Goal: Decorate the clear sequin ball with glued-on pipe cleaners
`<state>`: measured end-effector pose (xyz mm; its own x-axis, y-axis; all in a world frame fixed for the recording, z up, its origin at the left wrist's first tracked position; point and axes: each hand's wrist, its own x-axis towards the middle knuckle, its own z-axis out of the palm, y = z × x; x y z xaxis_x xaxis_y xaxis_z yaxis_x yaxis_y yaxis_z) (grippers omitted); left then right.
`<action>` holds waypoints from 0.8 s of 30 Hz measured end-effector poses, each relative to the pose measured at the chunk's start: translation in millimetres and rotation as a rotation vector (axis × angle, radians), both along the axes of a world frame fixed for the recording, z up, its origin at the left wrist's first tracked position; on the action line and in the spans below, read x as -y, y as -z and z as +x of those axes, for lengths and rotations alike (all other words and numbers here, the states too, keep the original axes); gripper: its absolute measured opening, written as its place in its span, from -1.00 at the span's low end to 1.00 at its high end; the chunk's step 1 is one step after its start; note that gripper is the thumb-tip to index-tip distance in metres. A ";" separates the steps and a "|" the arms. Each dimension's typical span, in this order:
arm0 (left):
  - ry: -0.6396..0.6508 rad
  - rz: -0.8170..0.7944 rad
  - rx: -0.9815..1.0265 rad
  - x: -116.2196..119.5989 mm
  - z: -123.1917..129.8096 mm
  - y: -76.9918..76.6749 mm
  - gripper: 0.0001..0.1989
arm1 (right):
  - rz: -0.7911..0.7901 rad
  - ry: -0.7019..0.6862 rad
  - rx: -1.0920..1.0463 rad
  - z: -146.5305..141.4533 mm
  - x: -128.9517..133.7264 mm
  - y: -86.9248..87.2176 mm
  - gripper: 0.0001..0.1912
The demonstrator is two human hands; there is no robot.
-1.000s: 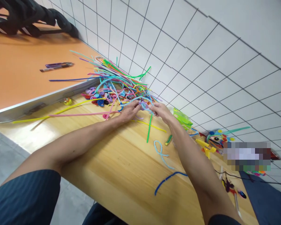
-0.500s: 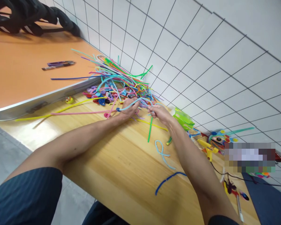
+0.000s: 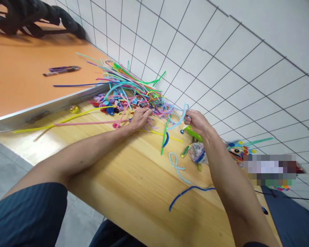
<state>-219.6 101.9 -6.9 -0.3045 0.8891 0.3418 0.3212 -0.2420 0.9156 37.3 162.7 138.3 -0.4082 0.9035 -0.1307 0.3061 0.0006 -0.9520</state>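
My right hand (image 3: 197,120) is closed on a light blue pipe cleaner (image 3: 182,116), which bends in a loop to the left of the fingertips. My left hand (image 3: 141,118) rests at the near edge of a pile of coloured pipe cleaners (image 3: 134,82), fingers curled together; what they hold, if anything, is hidden. Beside that hand lie several small coiled pieces (image 3: 109,109) and a pink pipe cleaner (image 3: 92,122). Between the hands a green pipe cleaner (image 3: 164,135) lies on the wooden table (image 3: 128,171), next to a short dark blue piece (image 3: 166,140).
A looped light blue pipe cleaner (image 3: 176,168) and a dark blue one (image 3: 182,192) lie nearer me. Under my right forearm are a green packet (image 3: 193,132) and a clear wrapped bundle (image 3: 196,152). Pens (image 3: 61,70) lie on the orange surface (image 3: 20,75); a tiled wall (image 3: 170,44) stands behind.
My right hand has moved right, away from my left hand, taking the light blue pipe cleaner with it. That pipe cleaner no longer crosses my left hand, which has stayed near the pile.
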 end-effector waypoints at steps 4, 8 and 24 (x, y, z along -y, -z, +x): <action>-0.038 -0.023 -0.015 -4.2 -4.0 2.3 -0.65 | 0.058 0.118 -0.008 31.2 -7.4 -24.7 -0.63; -0.002 -0.023 -0.080 -2.7 -3.4 -0.2 -0.60 | 0.107 0.283 0.085 77.5 -12.8 -46.5 -0.69; 0.078 -0.092 -0.230 4.6 -1.3 -5.1 -0.56 | 0.116 0.661 0.961 209.5 -15.3 -0.6 -0.65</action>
